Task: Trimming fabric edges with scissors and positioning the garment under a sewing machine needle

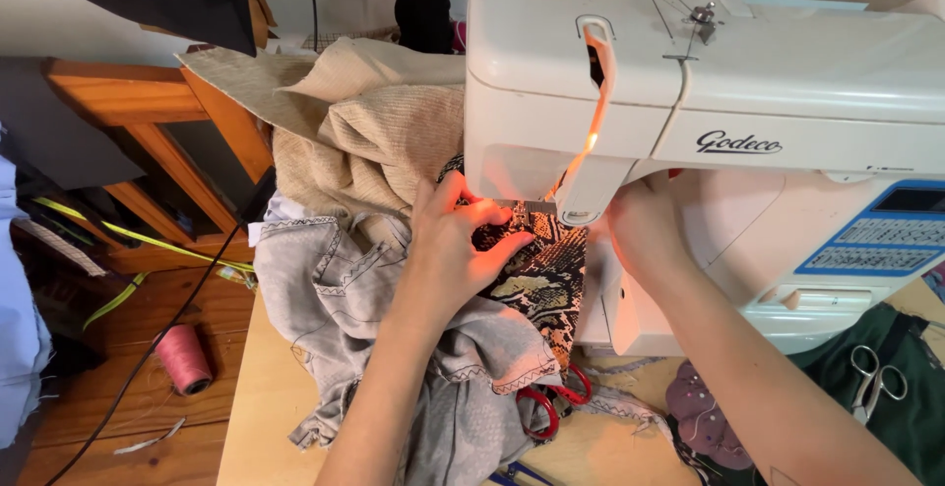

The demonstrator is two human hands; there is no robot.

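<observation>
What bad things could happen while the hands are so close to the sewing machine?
The left hand presses the snake-print fabric right beside the presser foot, so a fingertip might slip under the needle. The right hand is partly hidden behind the sewing machine, making it harder to watch. The red-handled scissors lie half under the grey fabric and could snag it or nick an arm.

Sewing machine (748, 72): smooth glossy white plastic. Snakeskin-print fabric (536, 274) under left hand (458, 240): thin woven cloth, matt. Grey garment (345, 289): soft faded cloth, stitched edges. Beige fabric (384, 141): ribbed, rough-looking. Worktop (256, 397): pale smooth wood. Floor (108, 417): darker varnished wood. Scissors (551, 402): glossy red plastic handles. Second scissors (874, 380): shiny metal. Pink thread spool (184, 358): matt.
</observation>
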